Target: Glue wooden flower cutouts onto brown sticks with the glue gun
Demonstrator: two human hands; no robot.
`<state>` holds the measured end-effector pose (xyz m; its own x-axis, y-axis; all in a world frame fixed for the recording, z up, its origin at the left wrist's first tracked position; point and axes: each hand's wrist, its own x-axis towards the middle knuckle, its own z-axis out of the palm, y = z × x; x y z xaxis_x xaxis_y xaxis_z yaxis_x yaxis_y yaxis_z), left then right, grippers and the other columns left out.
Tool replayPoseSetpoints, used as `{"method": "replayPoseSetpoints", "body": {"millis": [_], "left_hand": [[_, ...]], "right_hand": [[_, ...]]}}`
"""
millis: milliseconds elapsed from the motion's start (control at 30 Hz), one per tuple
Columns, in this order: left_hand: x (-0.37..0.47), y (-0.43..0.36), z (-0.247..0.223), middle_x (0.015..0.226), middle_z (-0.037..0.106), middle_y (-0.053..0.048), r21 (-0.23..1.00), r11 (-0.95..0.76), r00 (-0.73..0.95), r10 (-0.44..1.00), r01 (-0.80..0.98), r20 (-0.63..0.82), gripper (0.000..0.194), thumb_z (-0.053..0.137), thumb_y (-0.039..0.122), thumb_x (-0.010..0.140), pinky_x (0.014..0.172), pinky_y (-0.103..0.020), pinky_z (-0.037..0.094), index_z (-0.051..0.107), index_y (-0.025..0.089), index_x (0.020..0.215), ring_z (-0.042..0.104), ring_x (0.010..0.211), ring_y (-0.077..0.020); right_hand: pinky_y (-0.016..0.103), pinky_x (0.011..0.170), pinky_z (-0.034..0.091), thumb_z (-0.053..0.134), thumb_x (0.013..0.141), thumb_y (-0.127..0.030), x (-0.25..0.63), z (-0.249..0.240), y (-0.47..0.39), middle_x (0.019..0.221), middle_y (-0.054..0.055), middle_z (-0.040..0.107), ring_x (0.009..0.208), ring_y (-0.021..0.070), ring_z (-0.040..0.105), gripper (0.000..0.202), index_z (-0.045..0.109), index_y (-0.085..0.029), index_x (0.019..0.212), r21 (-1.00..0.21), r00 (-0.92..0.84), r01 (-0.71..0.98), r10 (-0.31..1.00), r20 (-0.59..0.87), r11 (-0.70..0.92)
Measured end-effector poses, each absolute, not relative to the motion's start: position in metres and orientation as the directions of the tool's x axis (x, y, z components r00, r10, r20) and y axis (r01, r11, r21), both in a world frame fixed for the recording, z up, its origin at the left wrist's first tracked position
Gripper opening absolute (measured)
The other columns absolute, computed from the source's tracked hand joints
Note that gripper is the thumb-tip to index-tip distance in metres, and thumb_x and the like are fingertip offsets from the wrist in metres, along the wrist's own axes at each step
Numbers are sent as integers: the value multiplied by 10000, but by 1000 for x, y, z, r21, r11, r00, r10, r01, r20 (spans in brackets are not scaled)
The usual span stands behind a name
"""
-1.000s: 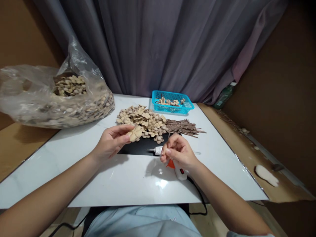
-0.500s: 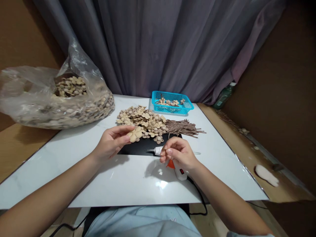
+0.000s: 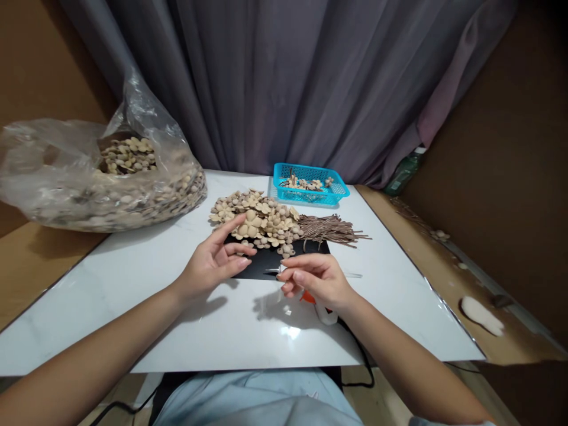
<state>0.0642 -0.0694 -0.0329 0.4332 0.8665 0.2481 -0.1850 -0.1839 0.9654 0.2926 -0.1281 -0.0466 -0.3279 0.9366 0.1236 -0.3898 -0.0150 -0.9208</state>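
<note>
Left hand [image 3: 213,263]: fingers open and spread at the near side of the pile; the index fingertip is beside a pale petalled piece [image 3: 251,223], contact uncertain.
Right hand [image 3: 320,283]: thumb and fingers drawn nearly together above the glue gun [image 3: 327,315]; whether anything thin lies between them cannot be told.
Pile of petalled pieces [image 3: 270,225]: heaped on the table [image 3: 213,343], partly over the black mat [image 3: 261,263]; a careless reach by the left hand could send loose top pieces sliding.
Glue gun: lies beneath the right hand, partly hidden by it; its nozzle [image 3: 272,271] points leftward. A lowered hand could brush the tip, with a burn possible if it is hot; heat cannot be seen.
Black cord [image 3: 364,367]: hangs by the table's near edge; a snag by the right forearm could drag the gun.
Brown stems [image 3: 332,229]: bundled loosely against the pile's right side; their overlap could tangle pieces during picking.
Clear plastic bag [image 3: 66,168]: slumped at the left, mouth gaping, bulging with similar pieces [image 3: 131,155]; a knock could spill some.
Blue basket [image 3: 310,199]: upright behind the pile; holds pale pieces and brown stems [image 3: 304,183], whose attachment is too small to judge.
</note>
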Motion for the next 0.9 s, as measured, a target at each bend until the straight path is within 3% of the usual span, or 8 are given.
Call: {"method": "replayPoseSetpoints", "body": {"millis": [167,300,567,700,800,900], "left_hand": [[62,-67,-34,1282,564,-95,970,-158,427,876,-186,225,722,753,204,711,717,-231,533,463,292,1366,613,903,-170],[63,-67,-32,1112,653,-81,967,-147,382,898,-210,219,703,765,213,692,717,-230,510,501,269,1341,610,858,-167],[66,-70,-27,1064,659,-66,963,-145,339,915,-226,217,638,760,222,691,703,-216,492,552,260,1293,586,829,-148],[65,-69,-28,1076,651,-69,961,-140,342,914,-239,218,652,757,225,694,670,-208,493,537,264,1307,577,845,-153],[63,-67,-31,1083,647,-68,961,-136,347,913,-240,215,655,752,223,695,659,-211,491,532,270,1311,576,847,-159],[61,-65,-32,962,665,-43,962,-137,363,906,-235,218,648,741,220,709,671,-215,480,526,276,1318,567,778,-142]], "right_hand": [[252,567,618,737,765,-310,291,-47,-127,742,20,737,654,146,720,152,686,-170,794,-909,-301,-417,947,110,-26],[228,519,605,755,746,-293,291,-47,-128,681,23,728,574,135,704,163,684,-148,764,-917,-314,-396,946,85,-49],[226,525,597,707,786,-382,292,-46,-130,707,54,739,594,146,715,250,694,-133,806,-918,-349,-391,933,87,-61],[245,553,590,648,817,-454,297,-44,-131,719,68,733,612,150,709,325,685,-131,824,-950,-377,-311,922,89,-36],[263,620,577,561,859,-498,303,-37,-129,657,81,714,620,154,693,426,687,-138,670,-983,-627,-175,764,150,50],[283,734,556,606,836,-452,307,-29,-126,920,130,731,780,175,695,349,727,-146,719,-981,-874,-44,468,130,190]]}}
